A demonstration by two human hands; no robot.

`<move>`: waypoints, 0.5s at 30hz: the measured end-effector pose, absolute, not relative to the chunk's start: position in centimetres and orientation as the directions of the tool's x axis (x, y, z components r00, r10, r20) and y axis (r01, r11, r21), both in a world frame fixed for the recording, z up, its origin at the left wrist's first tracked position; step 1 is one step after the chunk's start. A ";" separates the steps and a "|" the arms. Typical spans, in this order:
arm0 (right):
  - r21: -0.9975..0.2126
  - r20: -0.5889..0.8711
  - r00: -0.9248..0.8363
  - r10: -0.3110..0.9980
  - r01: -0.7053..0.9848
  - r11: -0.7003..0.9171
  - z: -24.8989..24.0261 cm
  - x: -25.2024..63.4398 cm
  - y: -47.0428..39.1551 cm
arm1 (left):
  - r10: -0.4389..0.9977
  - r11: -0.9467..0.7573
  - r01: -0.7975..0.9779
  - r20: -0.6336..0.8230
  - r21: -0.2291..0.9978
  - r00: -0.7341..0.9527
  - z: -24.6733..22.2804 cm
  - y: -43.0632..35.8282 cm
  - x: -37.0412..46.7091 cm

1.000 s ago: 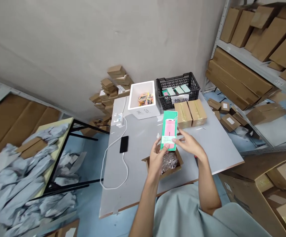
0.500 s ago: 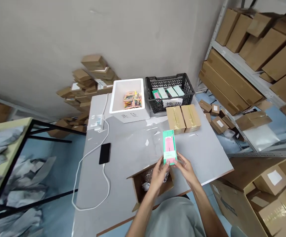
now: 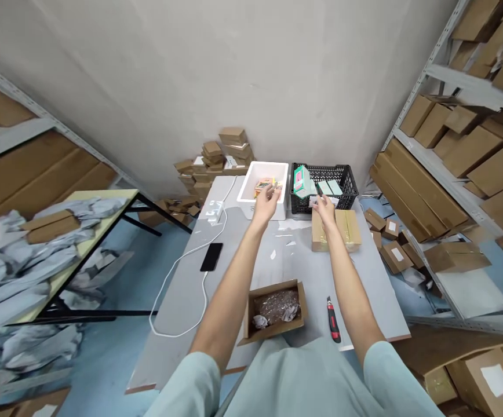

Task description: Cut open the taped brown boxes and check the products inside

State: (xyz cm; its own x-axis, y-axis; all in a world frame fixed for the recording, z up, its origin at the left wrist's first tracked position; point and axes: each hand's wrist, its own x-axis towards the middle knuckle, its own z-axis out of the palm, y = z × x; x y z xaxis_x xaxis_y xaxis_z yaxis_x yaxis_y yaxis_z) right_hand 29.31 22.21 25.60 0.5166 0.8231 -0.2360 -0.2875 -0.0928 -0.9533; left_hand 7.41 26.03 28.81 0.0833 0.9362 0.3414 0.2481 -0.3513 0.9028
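My left hand (image 3: 266,204) is over the front of the white foam box (image 3: 244,193), fingers apart and nothing visible in them. Small colourful packets (image 3: 263,184) lie inside that box. At the front rim of the black crate (image 3: 347,184), my right hand (image 3: 325,209) has its fingers loosely spread, holding nothing I can see. A green and pink box (image 3: 300,179) leans tilted in the crate's left part, beside pale green boxes (image 3: 330,187). An open cardboard box (image 3: 251,332) with clear wrap and crumpled paper sits near my body.
A red and black utility knife (image 3: 333,322) lies at the table's right front. Two taped cartons (image 3: 350,229) stand before the crate. A phone (image 3: 211,257) with a white cable lies at left. Shelves with boxes are at the right; grey parcels cover a side table (image 3: 125,200).
Both hands have moved forward from the near side of the table. The green and pink box has left them and now rests in the crate. The knife has come into view.
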 end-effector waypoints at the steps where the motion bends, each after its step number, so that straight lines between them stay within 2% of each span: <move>1: -0.957 -0.231 0.496 0.837 -0.270 -0.104 23.9 29.2 20.1 | 0.955 -0.295 0.258 0.291 0.920 0.052 27.9 24.1 5.4; 4: -0.939 -0.325 0.448 0.833 -0.260 -0.226 17.5 28.5 11.2 | 0.986 -0.136 0.293 0.158 0.946 -0.052 22.6 15.7 -1.5; 6: -0.919 -0.385 0.426 0.819 -0.252 -0.302 13.4 27.6 4.7 | 0.984 0.049 0.336 0.013 0.941 -0.179 17.6 9.4 -5.9; 10: -0.862 -0.507 0.342 0.791 -0.222 -0.457 7.6 25.2 -5.9 | 0.885 0.414 0.337 -0.287 0.845 -0.366 8.6 -1.5 -12.6; 12: -0.820 -0.573 0.253 0.780 -0.171 -0.547 5.6 24.0 -9.1 | 0.829 0.540 0.302 -0.434 0.786 -0.353 6.1 -5.3 -14.0; 15: -0.776 -0.631 0.121 0.766 -0.110 -0.621 4.0 22.6 -11.7 | 0.769 0.639 0.222 -0.600 0.737 -0.220 5.2 -8.6 -13.6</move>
